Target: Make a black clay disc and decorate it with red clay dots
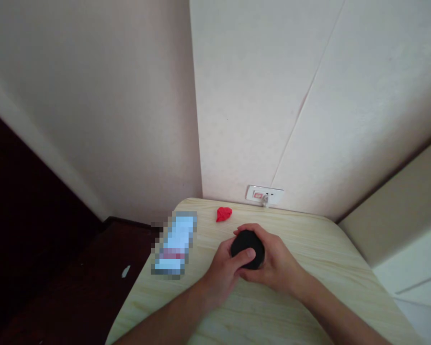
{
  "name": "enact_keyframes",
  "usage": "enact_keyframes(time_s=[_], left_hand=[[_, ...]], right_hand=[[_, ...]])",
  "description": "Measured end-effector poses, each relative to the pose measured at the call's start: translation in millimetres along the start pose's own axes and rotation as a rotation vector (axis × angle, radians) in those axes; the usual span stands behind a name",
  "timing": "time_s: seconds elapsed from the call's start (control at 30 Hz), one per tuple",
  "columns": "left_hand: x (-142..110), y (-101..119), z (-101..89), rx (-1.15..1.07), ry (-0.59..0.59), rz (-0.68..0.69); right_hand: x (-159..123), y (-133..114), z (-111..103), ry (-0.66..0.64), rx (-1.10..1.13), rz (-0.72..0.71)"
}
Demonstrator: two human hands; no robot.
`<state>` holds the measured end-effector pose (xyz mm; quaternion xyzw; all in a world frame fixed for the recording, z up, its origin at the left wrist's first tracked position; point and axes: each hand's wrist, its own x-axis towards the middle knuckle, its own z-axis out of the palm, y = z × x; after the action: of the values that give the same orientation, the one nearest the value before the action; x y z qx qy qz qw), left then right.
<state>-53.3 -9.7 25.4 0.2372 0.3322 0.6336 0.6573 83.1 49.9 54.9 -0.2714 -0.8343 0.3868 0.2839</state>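
Both of my hands are wrapped around a round black object with a flat top [247,243], held above the tabletop; its kind and its underside I cannot make out. My left hand [225,266] grips it from the left, with the thumb lying across the top face. From the right, my right hand [273,256] curls around its far edge and side. Beyond the hands, a small crumpled red piece [223,214], like folded paper or cloth, lies on the table.
The light wood table [301,230] stands against a pale wall [266,96]. At its left edge lies a pixelated flat rectangle [175,244], apparently a phone. A wall socket [265,194] sits just above the back edge. Dark floor [75,278] shows left, a pale cabinet [409,230] right.
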Motion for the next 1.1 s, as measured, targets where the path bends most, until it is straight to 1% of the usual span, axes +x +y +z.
enact_keyframes(time_s=[0.13,0.23,0.4,0.5,0.6,0.7,0.8,0.93,1.0,1.1], left_hand=[[4.0,-1.6,-3.3,0.025,0.007,-0.003],[5.8,-2.1,-5.1,0.042,-0.009,-0.014],[4.3,-1.5,-1.9,0.032,0.02,0.0],[3.5,0.7,0.2,0.036,0.034,-0.007],[3.9,4.0,-0.2,0.039,0.017,-0.032],[4.8,4.6,-2.9,0.034,0.003,-0.05],[5.4,0.7,-5.2,0.031,0.032,-0.038],[6.8,-3.3,-4.2,0.039,0.075,0.027],[8.2,-2.2,-3.6,0.05,0.057,0.044],[9.3,1.5,-4.8,0.081,0.011,0.068]], right_hand=[[-1.8,13.1,1.3,-0.004,-0.02,0.015],[-2.4,17.0,-0.5,-0.017,-0.021,0.02],[0.1,13.9,-0.7,-0.015,-0.014,0.02],[0.0,11.1,-3.0,-0.014,0.02,-0.024],[-0.2,6.9,-9.6,-0.081,0.09,-0.077],[1.2,3.3,-14.9,-0.129,0.062,-0.081],[2.8,5.6,-13.1,-0.102,-0.022,-0.105],[1.7,14.8,-8.4,-0.079,-0.063,-0.165],[-0.8,16.0,-9.4,-0.066,-0.079,-0.176],[-8.6,10.6,-13.9,-0.024,-0.138,-0.188]])
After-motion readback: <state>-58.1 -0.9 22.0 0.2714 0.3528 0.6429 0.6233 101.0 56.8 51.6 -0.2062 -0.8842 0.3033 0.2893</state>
